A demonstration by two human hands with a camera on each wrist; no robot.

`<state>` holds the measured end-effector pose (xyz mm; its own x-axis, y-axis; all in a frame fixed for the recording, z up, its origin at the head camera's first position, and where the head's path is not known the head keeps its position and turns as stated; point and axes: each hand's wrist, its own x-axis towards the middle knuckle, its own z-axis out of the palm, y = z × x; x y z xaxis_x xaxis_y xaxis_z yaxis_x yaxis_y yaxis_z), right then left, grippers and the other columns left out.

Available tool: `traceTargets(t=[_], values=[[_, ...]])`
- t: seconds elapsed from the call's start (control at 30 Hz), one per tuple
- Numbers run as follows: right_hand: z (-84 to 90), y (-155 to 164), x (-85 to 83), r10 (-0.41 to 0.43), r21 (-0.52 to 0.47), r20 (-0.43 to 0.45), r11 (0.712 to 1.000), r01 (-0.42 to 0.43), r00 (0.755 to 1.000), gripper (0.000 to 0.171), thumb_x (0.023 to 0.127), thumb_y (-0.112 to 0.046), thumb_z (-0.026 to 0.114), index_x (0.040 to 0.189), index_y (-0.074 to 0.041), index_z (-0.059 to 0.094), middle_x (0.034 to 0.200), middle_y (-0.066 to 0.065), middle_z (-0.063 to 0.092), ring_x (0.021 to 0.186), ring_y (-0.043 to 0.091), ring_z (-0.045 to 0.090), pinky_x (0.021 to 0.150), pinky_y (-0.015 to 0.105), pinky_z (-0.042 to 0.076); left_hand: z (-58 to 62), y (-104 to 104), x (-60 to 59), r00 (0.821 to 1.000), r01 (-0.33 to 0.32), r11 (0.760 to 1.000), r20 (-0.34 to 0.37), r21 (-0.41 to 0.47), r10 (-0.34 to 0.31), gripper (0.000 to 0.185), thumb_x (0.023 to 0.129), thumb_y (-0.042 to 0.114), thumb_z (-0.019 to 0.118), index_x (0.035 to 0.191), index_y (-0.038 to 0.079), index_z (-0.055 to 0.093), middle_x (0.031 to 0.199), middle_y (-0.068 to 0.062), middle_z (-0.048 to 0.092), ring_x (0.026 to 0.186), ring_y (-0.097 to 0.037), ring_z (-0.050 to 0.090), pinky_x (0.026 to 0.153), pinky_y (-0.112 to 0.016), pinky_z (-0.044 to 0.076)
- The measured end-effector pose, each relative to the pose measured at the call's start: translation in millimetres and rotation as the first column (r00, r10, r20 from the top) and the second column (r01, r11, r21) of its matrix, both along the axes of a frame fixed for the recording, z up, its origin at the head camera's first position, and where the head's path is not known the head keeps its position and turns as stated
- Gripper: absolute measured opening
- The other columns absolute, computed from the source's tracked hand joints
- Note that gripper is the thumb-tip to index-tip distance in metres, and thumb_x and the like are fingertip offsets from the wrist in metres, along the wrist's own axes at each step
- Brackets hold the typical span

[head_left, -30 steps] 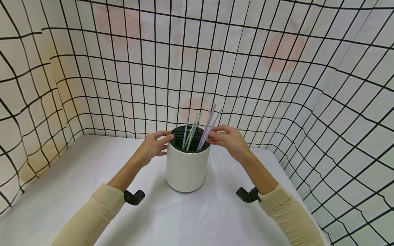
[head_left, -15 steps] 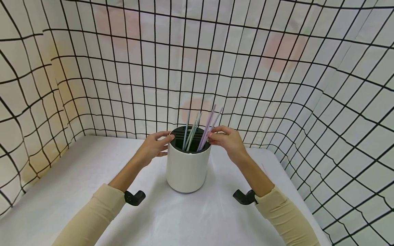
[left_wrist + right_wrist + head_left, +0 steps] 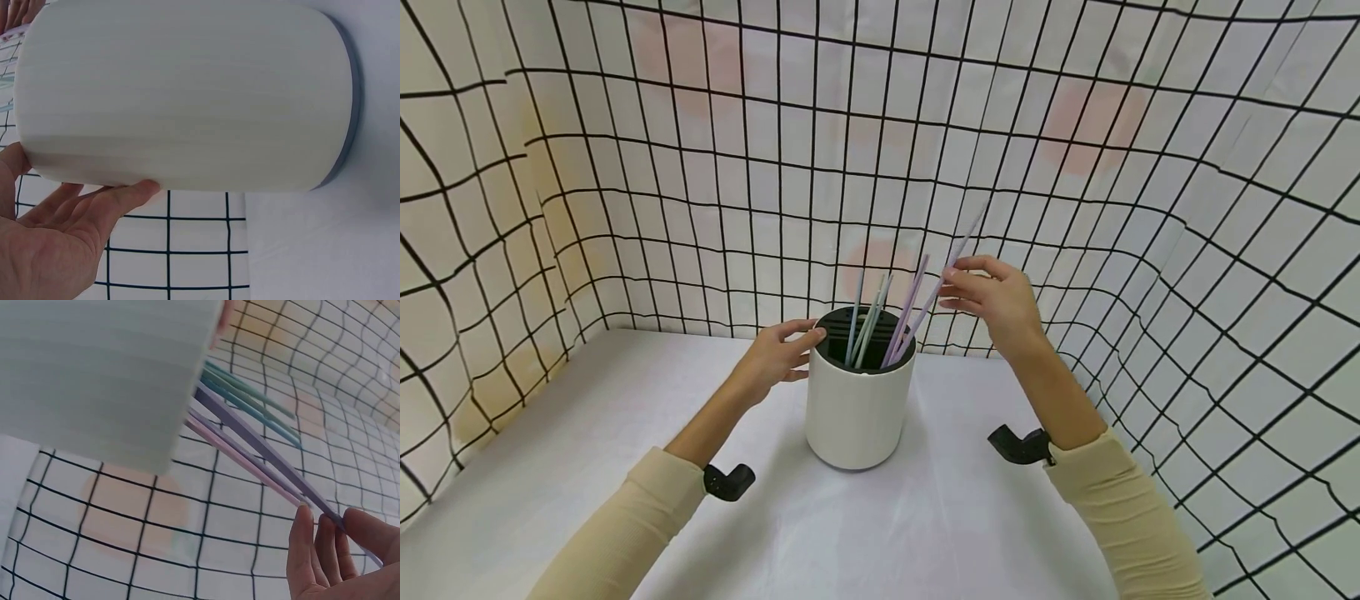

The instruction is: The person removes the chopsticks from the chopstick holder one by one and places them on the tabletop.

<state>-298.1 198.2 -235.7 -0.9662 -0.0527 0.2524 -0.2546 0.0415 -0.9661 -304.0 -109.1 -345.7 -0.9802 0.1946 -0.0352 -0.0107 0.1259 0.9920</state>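
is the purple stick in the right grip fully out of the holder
No, in the head view the stick slants from the right grip down past the rim into the holder.

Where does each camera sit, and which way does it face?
Head: on the head, forward and down at the white container; left hand, right hand, sleeves.
Left wrist: on that wrist, toward the container's side; left hand, part of right hand.
Right wrist: on that wrist, toward container and sticks; right hand, apparently some of the left.
Shared by both wrist views: container, gridded backdrop.
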Motion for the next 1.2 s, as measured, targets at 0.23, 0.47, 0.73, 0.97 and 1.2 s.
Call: traceTargets(t=[0.23, 0.47, 0.73, 0.97, 1.2], values=[[23.4, 26.7, 0.0, -0.009, -0.170, 0.014, 0.985, 0.011, 1.000, 0.038, 0.090, -0.016, 0.079, 0.119, 0.003, 0.063, 0.102, 0.008, 0.074, 0.092, 0.026, 0.076, 0.085, 0.037, 0.064, 0.5, 0.3, 0.4, 1.000, -0.001, 1.000, 0.002, -0.001, 0.001, 0.062, 0.101, 0.037, 0.064, 0.154, 0.012, 0.044, 0.152, -0.015, 0.050, 0.138, -0.038, 0.052, 0.103, -0.045, 0.055], [17.4, 63.3, -3.4, -0.023, -0.270, 0.085, 0.962, 0.045, 0.996, 0.026, 0.090, -0.012, 0.078, 0.112, -0.002, 0.069, 0.100, 0.006, 0.072, 0.084, 0.022, 0.077, 0.088, 0.038, 0.063, 0.3, -0.2, 1.0, 1.000, 0.002, 1.000, -0.006, -0.005, -0.002, 0.062, 0.101, 0.037, 0.064, 0.154, 0.012, 0.044, 0.153, -0.016, 0.050, 0.137, -0.038, 0.052, 0.103, -0.046, 0.054], [-20.9, 117.5, -16.6, -0.024, -0.230, 0.259, 0.969, 0.086, 0.966, 0.015, 0.093, -0.010, 0.075, 0.107, -0.005, 0.073, 0.093, 0.000, 0.075, 0.084, 0.017, 0.076, 0.086, 0.033, 0.063, 0.3, 0.0, 1.4, 1.000, 0.000, 1.000, -0.002, 0.001, 0.000, 0.062, 0.101, 0.037, 0.064, 0.154, 0.011, 0.043, 0.153, -0.016, 0.049, 0.138, -0.038, 0.052, 0.103, -0.045, 0.055], [-74.8, 164.9, -27.1, -0.026, -0.098, 0.403, 0.993, 0.071, 0.915, 0.007, 0.096, -0.014, 0.072, 0.102, -0.012, 0.072, 0.091, -0.005, 0.074, 0.086, 0.013, 0.074, 0.086, 0.027, 0.063, 0.4, 0.5, 1.5, 1.000, 0.001, 1.000, -0.003, 0.003, -0.001, 0.062, 0.101, 0.037, 0.064, 0.154, 0.011, 0.043, 0.153, -0.015, 0.049, 0.139, -0.037, 0.051, 0.102, -0.044, 0.055], [-135.1, 200.1, -28.6, -0.015, 0.039, 0.484, 0.999, -0.005, 0.875, 0.012, 0.100, -0.014, 0.065, 0.094, -0.018, 0.075, 0.091, -0.009, 0.072, 0.089, 0.009, 0.071, 0.082, 0.025, 0.062, -0.4, 1.0, 0.0, 1.000, 0.004, 1.000, -0.004, 0.004, -0.004, 0.063, 0.101, 0.038, 0.064, 0.154, 0.011, 0.042, 0.154, -0.015, 0.049, 0.139, -0.038, 0.051, 0.104, -0.046, 0.054]])
